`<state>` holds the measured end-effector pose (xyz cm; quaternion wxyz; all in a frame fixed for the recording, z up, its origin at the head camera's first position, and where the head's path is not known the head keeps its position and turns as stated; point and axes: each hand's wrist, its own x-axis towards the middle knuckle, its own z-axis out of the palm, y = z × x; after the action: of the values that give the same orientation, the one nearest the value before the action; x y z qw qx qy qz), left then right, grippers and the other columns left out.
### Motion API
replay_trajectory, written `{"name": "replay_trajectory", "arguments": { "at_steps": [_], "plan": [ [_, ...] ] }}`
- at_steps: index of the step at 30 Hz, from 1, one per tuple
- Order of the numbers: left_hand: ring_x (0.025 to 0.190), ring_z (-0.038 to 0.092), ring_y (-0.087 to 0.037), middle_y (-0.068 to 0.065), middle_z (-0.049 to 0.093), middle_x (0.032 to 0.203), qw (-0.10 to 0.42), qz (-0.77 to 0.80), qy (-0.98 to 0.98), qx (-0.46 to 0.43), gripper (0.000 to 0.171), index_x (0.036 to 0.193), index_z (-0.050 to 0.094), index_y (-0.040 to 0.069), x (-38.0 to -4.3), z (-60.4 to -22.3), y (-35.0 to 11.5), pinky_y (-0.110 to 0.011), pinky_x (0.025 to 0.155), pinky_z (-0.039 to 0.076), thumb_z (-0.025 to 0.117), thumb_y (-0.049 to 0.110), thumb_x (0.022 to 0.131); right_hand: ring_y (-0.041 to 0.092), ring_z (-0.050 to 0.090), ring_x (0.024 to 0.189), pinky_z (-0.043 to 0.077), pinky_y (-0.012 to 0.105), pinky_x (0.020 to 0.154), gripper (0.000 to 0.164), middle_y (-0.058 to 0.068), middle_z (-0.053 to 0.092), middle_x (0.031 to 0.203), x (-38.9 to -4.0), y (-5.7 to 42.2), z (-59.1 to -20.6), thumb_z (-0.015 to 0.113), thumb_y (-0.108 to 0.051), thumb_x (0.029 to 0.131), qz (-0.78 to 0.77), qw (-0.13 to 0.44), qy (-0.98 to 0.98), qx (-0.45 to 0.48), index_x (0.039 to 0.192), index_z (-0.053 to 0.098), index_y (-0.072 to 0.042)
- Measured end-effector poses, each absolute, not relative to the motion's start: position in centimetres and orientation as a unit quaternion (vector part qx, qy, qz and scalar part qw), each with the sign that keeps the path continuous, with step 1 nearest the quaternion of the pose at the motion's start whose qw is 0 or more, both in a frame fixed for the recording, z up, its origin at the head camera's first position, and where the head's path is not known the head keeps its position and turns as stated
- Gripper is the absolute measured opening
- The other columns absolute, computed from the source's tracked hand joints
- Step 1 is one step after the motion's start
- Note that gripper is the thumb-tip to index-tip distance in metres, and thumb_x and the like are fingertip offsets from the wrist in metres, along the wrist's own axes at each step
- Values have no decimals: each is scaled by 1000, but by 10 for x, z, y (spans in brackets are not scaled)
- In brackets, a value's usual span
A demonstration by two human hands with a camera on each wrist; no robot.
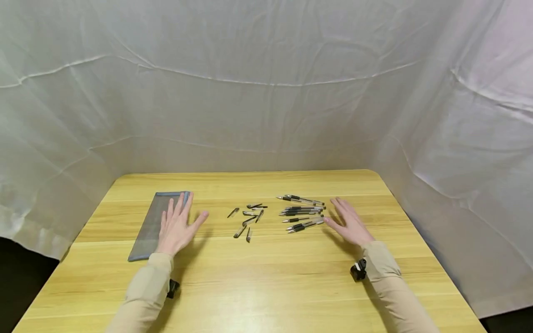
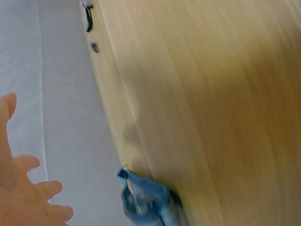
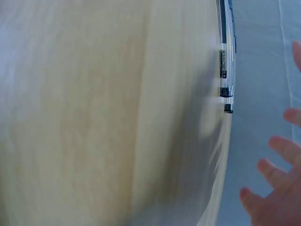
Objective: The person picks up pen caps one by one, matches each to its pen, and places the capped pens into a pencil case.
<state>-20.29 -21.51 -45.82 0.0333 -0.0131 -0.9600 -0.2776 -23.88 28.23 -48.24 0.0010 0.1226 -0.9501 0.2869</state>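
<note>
In the head view my left hand point(image 1: 176, 230) is spread over the right part of a grey mesh pouch point(image 1: 147, 231) with blue edging. The left wrist view shows that hand's fingers point(image 2: 49, 189) apart, holding nothing, and the pouch's blue end point(image 2: 146, 197) below. My right hand point(image 1: 350, 224) hovers, fingers spread, just right of several uncapped black gel pens point(image 1: 301, 210) lying roughly side by side, tips to the left. Between the hands lies a loose scatter of black-and-clear pen caps point(image 1: 250, 221). In the right wrist view the pens' rear ends point(image 3: 226, 89) show beyond the hand's shadow.
A light wooden table point(image 1: 266, 277) carries everything. Pale cloth curtains point(image 1: 258, 115) hang behind it and along both sides. A small black device point(image 1: 359, 270) sits at the right wrist, and another dark one point(image 1: 172, 288) at the left.
</note>
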Motion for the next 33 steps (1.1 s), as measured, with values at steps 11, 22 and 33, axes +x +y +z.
{"name": "replay_trajectory", "arguments": {
  "at_steps": [11,22,33],
  "plan": [
    [156,-4,-47,-15,2,171,23,-327,-944,-32,80,163,9,23,-201,-465,-193,-69,123,-1,41,62,101,47,46,132,32,71,112,54,25,53,140,-243,273,-488,72,-23,93,350,26,-920,173,139,55,-1],
    [156,1,-46,-17,9,170,0,-344,-937,-62,80,163,13,19,-197,-472,-179,-72,121,2,45,58,101,31,59,100,50,46,92,32,15,67,107,-255,260,-490,83,-12,79,358,12,-913,194,108,72,-3],
    [157,6,-42,-16,14,170,-10,-379,-923,-69,76,162,20,20,-195,-477,-172,-73,119,8,46,58,101,27,63,94,49,49,92,19,9,70,96,-270,253,-495,85,-8,77,322,23,-909,262,93,75,-6]
  ]
}}
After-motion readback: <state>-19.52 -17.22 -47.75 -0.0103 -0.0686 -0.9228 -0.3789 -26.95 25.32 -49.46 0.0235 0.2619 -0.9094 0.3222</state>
